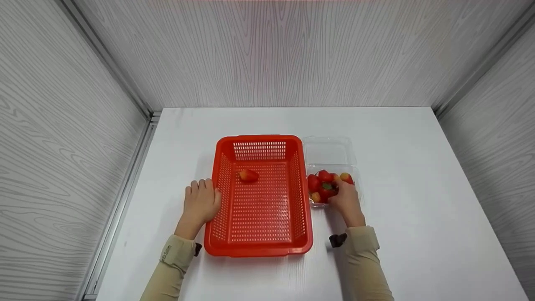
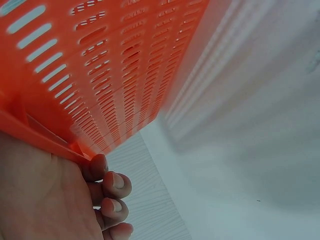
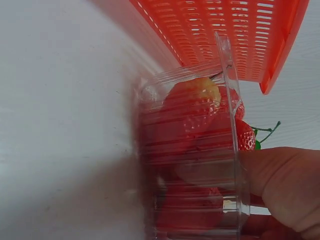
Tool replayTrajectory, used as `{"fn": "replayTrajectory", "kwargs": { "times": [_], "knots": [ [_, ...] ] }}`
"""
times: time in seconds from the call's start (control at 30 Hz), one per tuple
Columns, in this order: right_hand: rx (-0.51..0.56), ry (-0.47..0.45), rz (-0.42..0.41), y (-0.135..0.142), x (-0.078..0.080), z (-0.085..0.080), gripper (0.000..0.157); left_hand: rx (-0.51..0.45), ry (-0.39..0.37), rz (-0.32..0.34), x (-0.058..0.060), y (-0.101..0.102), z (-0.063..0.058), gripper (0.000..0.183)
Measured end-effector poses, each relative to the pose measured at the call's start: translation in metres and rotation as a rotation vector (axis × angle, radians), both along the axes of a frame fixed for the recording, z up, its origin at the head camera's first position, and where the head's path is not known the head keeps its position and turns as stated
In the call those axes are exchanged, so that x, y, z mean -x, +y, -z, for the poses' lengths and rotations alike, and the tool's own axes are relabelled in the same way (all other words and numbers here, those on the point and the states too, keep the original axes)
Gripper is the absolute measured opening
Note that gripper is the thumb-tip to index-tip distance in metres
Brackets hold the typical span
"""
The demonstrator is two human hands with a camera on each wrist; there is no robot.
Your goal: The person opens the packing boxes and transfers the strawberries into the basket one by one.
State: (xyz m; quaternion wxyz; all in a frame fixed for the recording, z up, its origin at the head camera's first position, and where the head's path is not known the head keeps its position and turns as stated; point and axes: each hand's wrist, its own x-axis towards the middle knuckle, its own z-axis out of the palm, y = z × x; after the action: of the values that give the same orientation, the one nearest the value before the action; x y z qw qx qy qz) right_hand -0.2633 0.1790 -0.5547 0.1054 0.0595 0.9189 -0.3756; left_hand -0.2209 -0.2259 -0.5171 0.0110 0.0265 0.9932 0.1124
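My left hand (image 1: pixel 202 202) grips the left rim of a red plastic basket (image 1: pixel 259 252), its palm against the rim and its fingers (image 2: pixel 116 181) curled on the outer side. The thumb is hidden in the left wrist view. Inside the basket lies one red and yellow strawberry (image 1: pixel 249 175). My right hand (image 1: pixel 346 200) reaches into a clear plastic box (image 3: pixel 150 192) full of strawberries (image 3: pixel 187 117). Its thumb and fingers curve around a red strawberry with green leaves (image 1: pixel 327 190); the thumb shows blurred through the box wall.
The clear lid (image 1: pixel 328 151) lies folded back behind the box, right beside the basket. Both stand on a white table (image 1: pixel 409 200). Grey wood-grain panels (image 1: pixel 267 54) rise at the back and on both sides.
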Motion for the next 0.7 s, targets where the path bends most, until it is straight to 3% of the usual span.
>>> {"fn": "replayTrajectory", "kwargs": {
  "times": [0.47, 0.7],
  "knots": [
    [0.059, 0.003, 0.101, 0.013, -0.001, -0.019, 0.032, -0.016, -0.026, -0.006, 0.001, 0.000, -0.001, 0.030],
    [0.069, 0.058, 0.142, 0.014, -0.001, -0.025, 0.034, -0.020, -0.029, -0.004, 0.000, 0.000, -0.001, 0.030]
  ]
}}
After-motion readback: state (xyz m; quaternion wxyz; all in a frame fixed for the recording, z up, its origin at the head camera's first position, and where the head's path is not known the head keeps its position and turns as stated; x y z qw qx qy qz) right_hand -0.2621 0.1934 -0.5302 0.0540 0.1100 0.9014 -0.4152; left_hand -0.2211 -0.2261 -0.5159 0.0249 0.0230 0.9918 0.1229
